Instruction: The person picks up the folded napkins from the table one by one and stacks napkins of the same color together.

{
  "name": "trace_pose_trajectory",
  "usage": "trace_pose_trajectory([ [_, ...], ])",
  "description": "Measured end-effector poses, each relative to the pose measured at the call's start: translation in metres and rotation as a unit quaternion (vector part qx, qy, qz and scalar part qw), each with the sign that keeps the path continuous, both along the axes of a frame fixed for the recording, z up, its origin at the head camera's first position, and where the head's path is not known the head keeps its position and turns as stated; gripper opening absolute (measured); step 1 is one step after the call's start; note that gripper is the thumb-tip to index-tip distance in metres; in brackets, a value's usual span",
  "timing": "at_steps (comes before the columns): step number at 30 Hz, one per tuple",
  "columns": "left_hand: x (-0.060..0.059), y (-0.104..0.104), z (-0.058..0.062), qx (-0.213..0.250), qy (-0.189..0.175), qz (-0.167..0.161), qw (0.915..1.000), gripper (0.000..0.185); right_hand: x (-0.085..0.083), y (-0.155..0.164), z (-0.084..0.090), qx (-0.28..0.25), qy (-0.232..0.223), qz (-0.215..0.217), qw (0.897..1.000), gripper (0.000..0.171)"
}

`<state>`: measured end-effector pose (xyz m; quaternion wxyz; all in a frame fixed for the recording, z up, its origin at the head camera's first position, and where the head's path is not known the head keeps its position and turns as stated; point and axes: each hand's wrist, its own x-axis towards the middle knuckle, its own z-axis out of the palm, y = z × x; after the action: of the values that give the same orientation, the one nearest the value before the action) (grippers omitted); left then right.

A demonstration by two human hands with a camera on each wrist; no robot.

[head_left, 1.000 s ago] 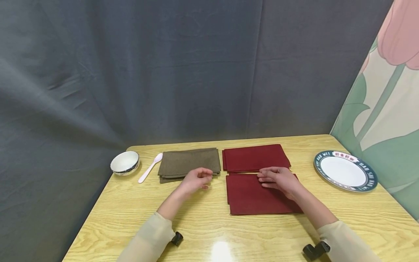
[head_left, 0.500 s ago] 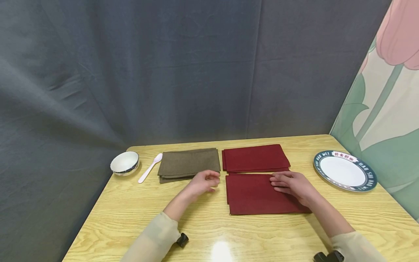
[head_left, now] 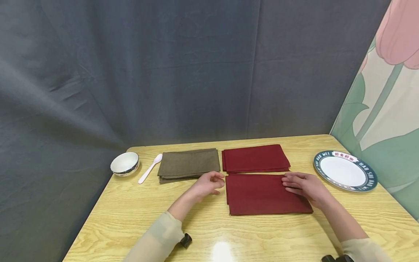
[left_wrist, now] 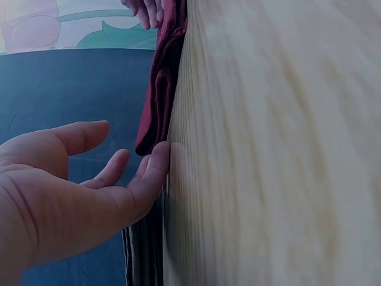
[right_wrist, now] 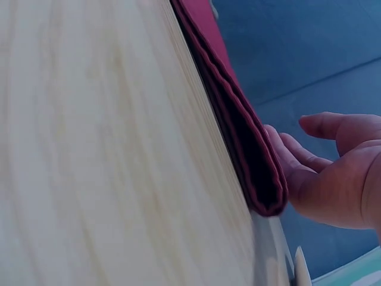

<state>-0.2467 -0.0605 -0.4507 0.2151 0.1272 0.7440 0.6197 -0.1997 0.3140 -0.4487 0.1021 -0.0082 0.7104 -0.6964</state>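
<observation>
Right hand (head_left: 306, 186) flat, fingers straight, on our nearer folded red napkin (head_left: 262, 194) at the bench's (head_left: 131, 214) middle; left hand (head_left: 207, 183) relaxed, holding nothing, fingertips touching the bench beside it. We judge a sideways push could skew the folds. Bowl (head_left: 124, 163) and plate (head_left: 344, 171) hold nothing.

Two hands at a folded red cloth

Right hand (head_left: 306, 185) rests on the near red cloth (head_left: 262, 194)'s 3 o'clock edge; left hand (head_left: 207, 183) sits at its 9 o'clock corner, olive cloth (head_left: 188, 163) beyond.
</observation>
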Motion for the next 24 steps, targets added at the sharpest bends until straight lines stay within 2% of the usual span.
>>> trace_pose_trajectory([
  [6,0.002,0.004,0.0,0.01,-0.01,-0.008,0.9999,0.04,0.005,0.014,0.0,0.037,0.016,-0.011,0.999,0.051],
  [12,0.002,0.006,0.0,0.019,-0.019,-0.005,0.9996,0.042,0.008,0.025,0.0,0.071,0.029,-0.04,0.996,0.047],
  [16,0.003,0.008,0.0,0.023,-0.029,0.001,0.9993,0.043,0.011,0.032,0.001,0.125,0.038,-0.061,0.99,0.045],
  [20,0.003,0.009,0.002,0.026,-0.036,0.004,0.999,0.046,0.013,0.035,0.004,0.157,0.015,-0.063,0.986,0.044],
  [24,0.003,0.009,0.003,0.028,-0.039,0.006,0.9988,0.049,0.012,0.035,0.003,0.152,-0.004,-0.051,0.987,0.042],
])
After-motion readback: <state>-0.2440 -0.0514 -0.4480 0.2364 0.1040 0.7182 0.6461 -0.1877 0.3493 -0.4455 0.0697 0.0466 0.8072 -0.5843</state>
